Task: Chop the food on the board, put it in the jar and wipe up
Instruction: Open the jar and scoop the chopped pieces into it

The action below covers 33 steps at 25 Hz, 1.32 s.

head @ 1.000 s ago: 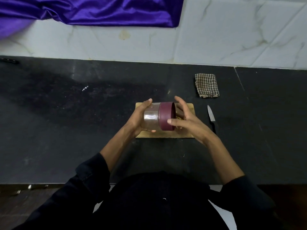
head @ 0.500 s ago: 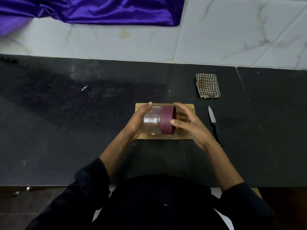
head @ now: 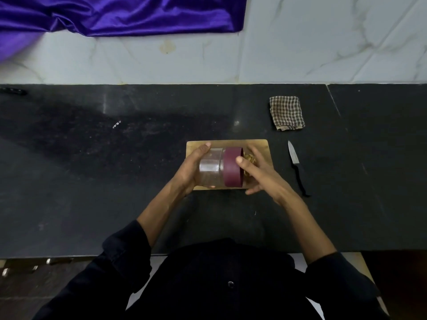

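A clear jar (head: pixel 209 168) with a wide maroon band (head: pixel 232 168) at its mouth lies on its side just over the wooden board (head: pixel 261 144). My left hand (head: pixel 190 168) grips its clear body from the left. My right hand (head: pixel 263 179) is cupped at the jar's mouth, thumb on the maroon band and fingers stretched behind a small heap of brown chopped food (head: pixel 249 158). Most of the food is hidden by the hand and the band. I cannot see whether any of it is inside the jar.
A small knife (head: pixel 294 155) with a black handle lies on the black counter right of the board. A folded checked cloth (head: pixel 287 113) sits behind it. Purple fabric (head: pixel 120 15) hangs on the tiled wall. The counter's front edge runs just before my body.
My right hand has slid in against the jar's mouth, and its thumb now lies on the band. The brown food now shows between thumb and fingers. The jar has stayed on its side.
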Tool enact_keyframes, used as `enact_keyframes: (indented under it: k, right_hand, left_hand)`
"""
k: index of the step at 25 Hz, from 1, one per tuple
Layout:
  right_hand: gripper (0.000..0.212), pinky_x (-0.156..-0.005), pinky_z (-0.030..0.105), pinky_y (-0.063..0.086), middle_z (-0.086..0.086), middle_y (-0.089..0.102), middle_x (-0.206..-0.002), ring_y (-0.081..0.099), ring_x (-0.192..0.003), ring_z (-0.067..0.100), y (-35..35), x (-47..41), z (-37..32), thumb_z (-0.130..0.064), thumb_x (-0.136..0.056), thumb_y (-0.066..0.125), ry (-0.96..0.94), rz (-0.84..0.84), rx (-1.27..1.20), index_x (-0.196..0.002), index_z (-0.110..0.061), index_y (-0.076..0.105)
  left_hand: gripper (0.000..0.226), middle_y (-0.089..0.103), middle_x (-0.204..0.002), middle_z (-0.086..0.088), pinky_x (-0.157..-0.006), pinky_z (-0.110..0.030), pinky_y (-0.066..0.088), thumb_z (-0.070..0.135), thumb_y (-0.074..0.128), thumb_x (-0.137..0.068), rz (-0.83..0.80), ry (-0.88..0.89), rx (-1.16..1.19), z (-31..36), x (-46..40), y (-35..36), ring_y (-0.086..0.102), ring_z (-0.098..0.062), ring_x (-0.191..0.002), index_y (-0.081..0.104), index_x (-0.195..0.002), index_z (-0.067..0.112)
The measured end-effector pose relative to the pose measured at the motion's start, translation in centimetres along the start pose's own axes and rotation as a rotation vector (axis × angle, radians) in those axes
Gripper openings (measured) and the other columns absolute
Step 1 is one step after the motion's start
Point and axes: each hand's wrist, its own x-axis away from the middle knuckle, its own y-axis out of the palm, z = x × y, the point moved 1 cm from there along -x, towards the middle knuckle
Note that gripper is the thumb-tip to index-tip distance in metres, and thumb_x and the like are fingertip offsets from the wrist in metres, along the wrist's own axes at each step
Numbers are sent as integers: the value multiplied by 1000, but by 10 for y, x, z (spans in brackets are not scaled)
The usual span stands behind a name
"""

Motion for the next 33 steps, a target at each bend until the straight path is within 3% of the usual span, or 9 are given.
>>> enact_keyframes:
  k: [2,4,7,12,19,25,33]
  right_hand:
    - [75,-74,37,61,-2,47,-132,65,-103,21,2,1,1,-57,-83,62,1,5,27,-148,-43,27]
    - [67,-77,30,60,-2,42,-137,55,-115,18,-2,5,5,-40,-84,74,-98,7,31,-138,-48,34]
    - [78,-92,27,52,-9,40,-138,47,-124,10,-19,13,10,-30,-72,83,-275,31,120,-131,-55,37]
    - [81,-84,20,48,-8,39,-137,49,-121,11,-70,25,26,-24,-77,83,-235,182,85,-138,-47,36]
    - [104,-109,49,36,11,32,-149,36,-135,33,-164,32,73,-37,-72,84,82,625,442,-152,-34,18]
    - [102,-109,53,29,16,33,-148,33,-135,38,-184,19,89,-43,-75,79,182,611,710,-155,-30,16]
    - [95,-113,56,21,14,19,-157,19,-144,38,-185,16,81,-42,-80,75,158,578,726,-154,-31,17]
  left_hand:
    - [51,65,-117,-11,-77,-47,56,53,49,-90,-4,-2,5,0,1,3,64,-30,-105,60,-123,15]
    - [53,66,-113,-10,-72,-47,56,53,49,-90,-5,-11,3,2,3,7,64,-29,-102,58,-124,14]
    - [55,67,-106,-8,-65,-45,55,55,49,-89,-4,-38,22,5,0,15,66,-26,-94,59,-123,12]
    - [46,69,-97,-6,-68,-47,55,54,54,-87,11,-80,57,9,-14,52,66,-26,-89,65,-107,14]
    - [56,60,-123,-13,-65,-46,54,58,55,-84,-21,-117,23,7,-39,116,60,-34,-108,60,-123,18]
    - [54,61,-118,-11,-67,-46,55,59,56,-84,14,-133,-14,8,-49,142,63,-30,-99,60,-121,19]
    - [51,64,-116,-9,-76,-51,54,57,57,-84,30,-100,-6,0,-53,139,63,-28,-102,61,-118,19]
